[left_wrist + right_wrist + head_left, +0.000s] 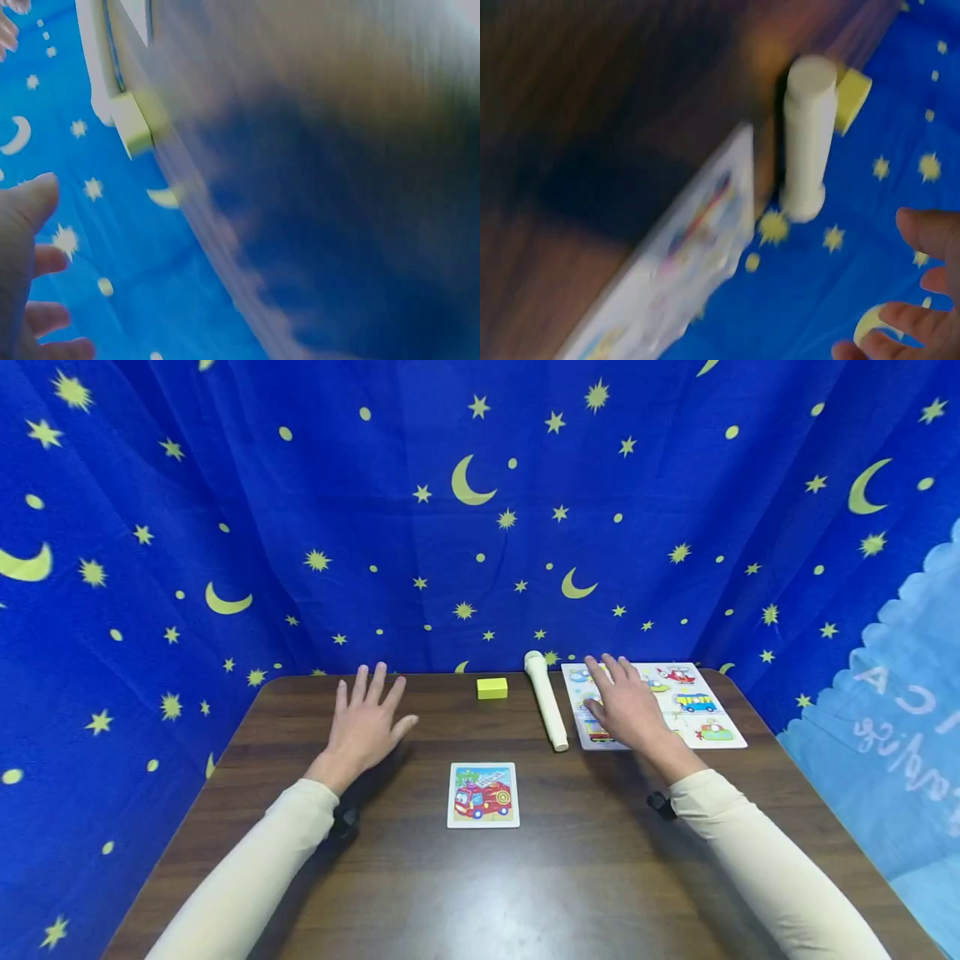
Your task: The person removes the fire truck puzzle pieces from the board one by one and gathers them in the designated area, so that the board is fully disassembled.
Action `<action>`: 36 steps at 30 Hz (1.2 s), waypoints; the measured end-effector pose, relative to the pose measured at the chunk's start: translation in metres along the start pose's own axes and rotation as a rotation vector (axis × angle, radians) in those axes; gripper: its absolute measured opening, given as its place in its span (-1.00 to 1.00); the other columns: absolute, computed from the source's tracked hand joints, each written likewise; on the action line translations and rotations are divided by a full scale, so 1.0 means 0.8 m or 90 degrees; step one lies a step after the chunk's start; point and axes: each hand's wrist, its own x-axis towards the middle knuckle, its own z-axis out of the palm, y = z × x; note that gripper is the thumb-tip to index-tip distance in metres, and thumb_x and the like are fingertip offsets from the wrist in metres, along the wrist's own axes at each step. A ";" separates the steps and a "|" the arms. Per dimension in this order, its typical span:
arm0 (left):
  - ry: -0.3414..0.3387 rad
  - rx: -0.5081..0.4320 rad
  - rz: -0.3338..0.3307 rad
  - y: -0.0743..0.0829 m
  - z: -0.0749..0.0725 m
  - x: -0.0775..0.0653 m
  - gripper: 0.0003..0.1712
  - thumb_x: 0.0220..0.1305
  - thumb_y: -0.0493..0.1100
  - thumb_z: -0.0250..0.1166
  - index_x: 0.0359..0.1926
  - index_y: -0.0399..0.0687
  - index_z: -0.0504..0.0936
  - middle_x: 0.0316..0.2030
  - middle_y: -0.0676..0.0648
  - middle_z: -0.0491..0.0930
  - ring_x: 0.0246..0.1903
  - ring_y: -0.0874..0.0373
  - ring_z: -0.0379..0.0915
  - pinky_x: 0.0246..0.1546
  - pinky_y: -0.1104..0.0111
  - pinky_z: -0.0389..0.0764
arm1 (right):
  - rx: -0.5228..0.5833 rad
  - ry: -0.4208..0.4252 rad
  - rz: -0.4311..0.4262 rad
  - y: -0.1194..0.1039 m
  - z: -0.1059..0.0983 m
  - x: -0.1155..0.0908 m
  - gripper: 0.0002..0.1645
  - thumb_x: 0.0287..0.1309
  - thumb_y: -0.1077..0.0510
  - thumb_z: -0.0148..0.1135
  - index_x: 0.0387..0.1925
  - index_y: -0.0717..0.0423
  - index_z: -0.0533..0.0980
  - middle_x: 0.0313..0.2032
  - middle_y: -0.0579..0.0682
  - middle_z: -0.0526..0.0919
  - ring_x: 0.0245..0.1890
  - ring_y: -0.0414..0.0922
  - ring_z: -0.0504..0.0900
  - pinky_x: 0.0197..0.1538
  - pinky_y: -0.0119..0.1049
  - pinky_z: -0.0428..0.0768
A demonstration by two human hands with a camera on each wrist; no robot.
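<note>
My left hand [365, 720] is held over the left part of the dark wooden table, fingers spread and holding nothing. Over the vehicle picture board [720, 737] on the right, my right hand [628, 703] reaches out with extended fingers, also holding nothing. A cream-coloured stick with a rounded, knobbed end [550, 706] lies just left of that board; the right wrist view shows its flat end [811, 79] close up. Between the hands, nearer to me, lies a small square picture card with a red fire engine [483, 796]. A yellow block [492, 688] sits near the far edge.
The brown table [570, 877] ends at a blue curtain [405, 527] with yellow moons and stars, which hangs behind it and at the left. A light-blue cloth [900, 710] with white lettering hangs at the right.
</note>
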 end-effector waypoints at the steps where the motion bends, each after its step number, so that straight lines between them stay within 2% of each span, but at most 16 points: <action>1: -0.004 -0.010 0.012 0.005 0.001 -0.004 -0.19 0.46 0.31 0.12 0.54 0.01 0.28 0.59 -0.29 -0.03 0.56 -0.33 -0.19 0.46 -0.32 -0.04 | 0.010 -0.001 -0.013 -0.007 0.001 -0.002 -0.14 0.29 0.05 0.35 0.51 0.15 0.23 0.39 0.37 0.35 0.38 0.40 0.30 0.26 0.38 0.40; 4: -0.040 -0.055 0.062 0.024 0.003 -0.018 -0.29 0.46 0.22 0.19 0.46 -0.04 0.42 0.55 -0.31 0.09 0.52 -0.33 0.01 0.42 -0.27 0.16 | 0.072 -0.024 -0.044 -0.033 0.006 -0.009 -0.20 0.26 0.10 0.38 0.46 0.20 0.31 0.25 0.32 0.51 0.22 0.30 0.51 0.17 0.23 0.54; 7: -0.104 -0.107 0.111 0.049 0.005 -0.031 -0.33 0.46 0.19 0.21 0.42 -0.06 0.47 0.52 -0.30 0.18 0.49 -0.32 0.10 0.39 -0.23 0.26 | 0.176 -0.079 -0.050 -0.065 0.013 -0.017 -0.26 0.25 0.10 0.39 0.40 0.21 0.39 0.08 0.26 0.62 -0.02 0.15 0.65 -0.01 0.09 0.64; 11: -0.204 -0.166 0.165 0.079 0.004 -0.044 -0.28 0.46 0.23 0.19 0.48 0.01 0.40 0.56 -0.23 0.12 0.52 -0.25 0.06 0.42 -0.19 0.24 | 0.304 -0.164 -0.045 -0.104 0.032 -0.028 -0.38 0.22 0.12 0.40 0.27 0.26 0.51 -0.08 0.18 0.67 -0.19 -0.03 0.64 -0.10 -0.05 0.63; 16: -0.279 -0.187 0.225 0.103 0.007 -0.053 -0.24 0.44 0.29 0.17 0.53 0.14 0.32 0.60 -0.15 0.03 0.56 -0.19 -0.04 0.43 -0.22 0.19 | 0.352 -0.240 -0.040 -0.132 0.054 -0.038 -0.51 0.15 0.15 0.44 0.09 0.28 0.60 -0.32 0.00 0.62 -0.29 -0.13 0.54 -0.16 -0.19 0.55; 20: -0.313 -0.162 0.252 0.113 0.014 -0.060 -0.19 0.41 0.38 0.14 0.55 0.23 0.28 0.60 -0.12 0.02 0.57 -0.15 -0.07 0.45 -0.22 0.15 | 0.361 -0.272 -0.013 -0.142 0.064 -0.041 -0.52 0.11 0.16 0.49 0.05 0.27 0.62 -0.43 -0.06 0.53 -0.39 -0.16 0.45 -0.28 -0.25 0.45; 24: -0.328 -0.140 0.260 0.119 0.019 -0.064 -0.14 0.37 0.45 0.12 0.57 0.30 0.24 0.60 -0.10 0.03 0.57 -0.14 -0.08 0.48 -0.17 0.10 | 0.357 -0.287 0.007 -0.147 0.068 -0.044 -0.50 0.07 0.15 0.52 0.04 0.25 0.63 -0.42 -0.06 0.52 -0.39 -0.17 0.44 -0.30 -0.27 0.44; 32: -0.312 -0.130 0.282 0.125 0.022 -0.067 -0.15 0.35 0.45 0.14 0.54 0.28 0.29 0.56 -0.11 0.17 0.55 -0.13 0.02 0.49 -0.10 0.14 | 0.331 -0.270 0.021 -0.152 0.073 -0.046 -0.54 0.03 0.15 0.52 -0.02 0.21 0.65 -0.39 -0.06 0.53 -0.33 -0.16 0.46 -0.22 -0.22 0.49; 36: -0.319 -0.131 0.277 0.125 0.022 -0.067 -0.16 0.35 0.45 0.15 0.54 0.30 0.30 0.56 -0.10 0.16 0.55 -0.12 0.02 0.50 -0.09 0.11 | 0.321 -0.273 0.026 -0.154 0.075 -0.044 -0.58 0.02 0.16 0.53 -0.06 0.16 0.65 -0.38 -0.06 0.54 -0.32 -0.16 0.47 -0.20 -0.21 0.50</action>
